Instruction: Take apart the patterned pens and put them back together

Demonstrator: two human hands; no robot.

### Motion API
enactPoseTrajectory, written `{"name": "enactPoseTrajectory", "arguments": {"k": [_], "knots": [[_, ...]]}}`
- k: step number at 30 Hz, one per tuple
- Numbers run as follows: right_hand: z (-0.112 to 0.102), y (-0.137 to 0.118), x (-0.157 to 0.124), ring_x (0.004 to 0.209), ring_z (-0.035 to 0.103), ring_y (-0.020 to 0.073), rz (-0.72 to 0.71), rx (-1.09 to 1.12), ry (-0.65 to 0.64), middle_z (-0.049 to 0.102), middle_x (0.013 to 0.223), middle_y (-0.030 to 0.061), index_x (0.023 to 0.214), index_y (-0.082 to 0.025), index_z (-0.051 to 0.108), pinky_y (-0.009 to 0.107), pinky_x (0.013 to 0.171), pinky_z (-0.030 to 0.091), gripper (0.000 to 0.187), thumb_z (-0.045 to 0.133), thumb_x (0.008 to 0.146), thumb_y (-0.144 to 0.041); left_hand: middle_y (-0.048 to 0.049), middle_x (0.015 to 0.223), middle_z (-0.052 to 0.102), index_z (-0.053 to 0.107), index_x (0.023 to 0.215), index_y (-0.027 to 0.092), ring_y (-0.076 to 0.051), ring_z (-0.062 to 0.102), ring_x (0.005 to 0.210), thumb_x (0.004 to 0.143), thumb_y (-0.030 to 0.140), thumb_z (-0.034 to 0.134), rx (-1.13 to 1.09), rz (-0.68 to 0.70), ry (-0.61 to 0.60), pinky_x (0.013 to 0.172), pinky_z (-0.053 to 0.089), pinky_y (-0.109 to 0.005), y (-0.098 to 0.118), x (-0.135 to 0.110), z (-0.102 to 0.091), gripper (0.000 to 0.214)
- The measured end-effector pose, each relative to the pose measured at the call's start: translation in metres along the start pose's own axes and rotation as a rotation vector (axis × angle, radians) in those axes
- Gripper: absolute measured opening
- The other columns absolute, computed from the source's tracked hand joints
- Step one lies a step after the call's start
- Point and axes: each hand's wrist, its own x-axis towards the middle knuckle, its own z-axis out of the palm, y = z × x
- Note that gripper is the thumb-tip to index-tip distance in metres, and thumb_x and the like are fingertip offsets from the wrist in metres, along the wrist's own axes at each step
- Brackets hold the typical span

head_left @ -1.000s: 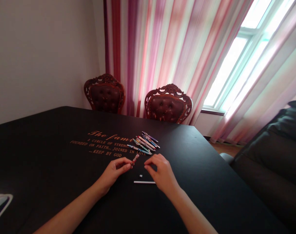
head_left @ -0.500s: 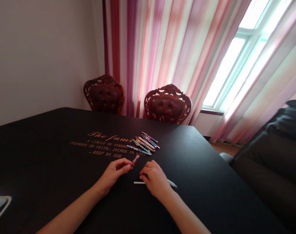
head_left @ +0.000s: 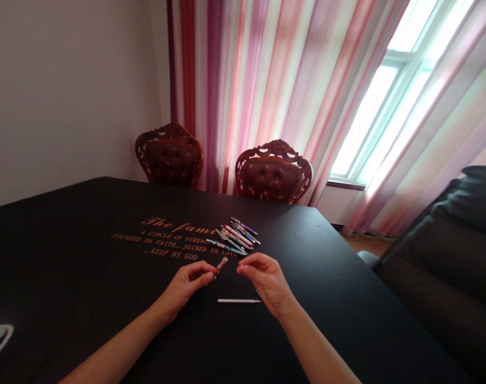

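Note:
My left hand pinches a short pen barrel part with a pinkish end and reddish pattern, its tip pointing up and right. Across a small gap, my right hand is closed in a pinch, thumb against forefinger. Something tiny and pale may sit at those fingertips, too small to name. Below both hands a thin white pen refill lies flat on the table, its narrow end toward my right wrist. Just beyond the hands lies a loose pile of several patterned pens.
The black table carries gold lettering. Two carved chairs stand at its far side before striped curtains. A black leather seat is at the right, and a white-edged object shows at lower left.
My right hand has lifted off the tabletop beside the refill, turning into a raised pinch near the left hand. A pale piece formerly seen beside the right wrist is out of sight.

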Motion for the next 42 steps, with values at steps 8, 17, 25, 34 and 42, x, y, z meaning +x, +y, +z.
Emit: {"name": "enactPoseTrajectory", "arguments": {"k": [8,17,25,34,42], "knots": [[-0.001,-0.006,0.002,0.080,0.065,0.0149,-0.077,-0.095,0.074,0.073,0.082,0.0009,0.083,-0.021,0.075,0.026,0.077,0.048,0.013,0.080,0.071,-0.024,-0.0011,0.081,0.064,0.071,0.086,0.017,-0.018,0.055,0.081,0.083,0.034,0.067,0.036,0.032,-0.053,0.074,0.038,-0.025,-0.007,0.001,0.000,0.018],[0.007,-0.024,-0.002,0.078,0.064,0.0180,-0.342,-0.663,0.144,0.071,0.082,0.0020,0.083,-0.021,0.073,0.030,0.076,0.049,0.005,0.069,0.080,-0.021,-0.0014,0.081,0.062,0.072,0.087,0.017,-0.018,0.054,0.079,0.084,0.036,0.065,0.159,0.090,-0.076,0.073,0.038,-0.027,-0.009,0.001,-0.001,0.020],[0.013,-0.019,-0.004,0.076,0.063,0.0172,-0.414,-0.804,0.094,0.069,0.080,0.0015,0.082,-0.022,0.073,0.028,0.072,0.050,0.008,0.068,0.080,-0.017,-0.0020,0.078,0.062,0.072,0.084,0.016,-0.019,0.054,0.077,0.083,0.037,0.064,0.201,0.107,-0.083,0.072,0.039,-0.028,-0.005,0.001,0.001,0.022],[0.013,-0.018,-0.005,0.076,0.063,0.0181,-0.414,-0.822,0.064,0.069,0.080,0.0025,0.081,-0.023,0.073,0.030,0.072,0.050,0.007,0.067,0.081,-0.019,-0.0025,0.080,0.065,0.074,0.087,0.017,-0.020,0.056,0.078,0.083,0.038,0.064,0.228,0.126,-0.092,0.072,0.039,-0.028,-0.007,0.001,0.001,0.023],[0.014,-0.018,-0.006,0.076,0.063,0.0182,-0.397,-0.822,0.044,0.070,0.079,0.0022,0.079,-0.023,0.073,0.029,0.072,0.049,0.005,0.069,0.081,-0.020,-0.0024,0.080,0.064,0.074,0.087,0.017,-0.020,0.056,0.079,0.083,0.037,0.065,0.249,0.142,-0.098,0.074,0.038,-0.029,-0.006,0.002,0.001,0.022]]}}
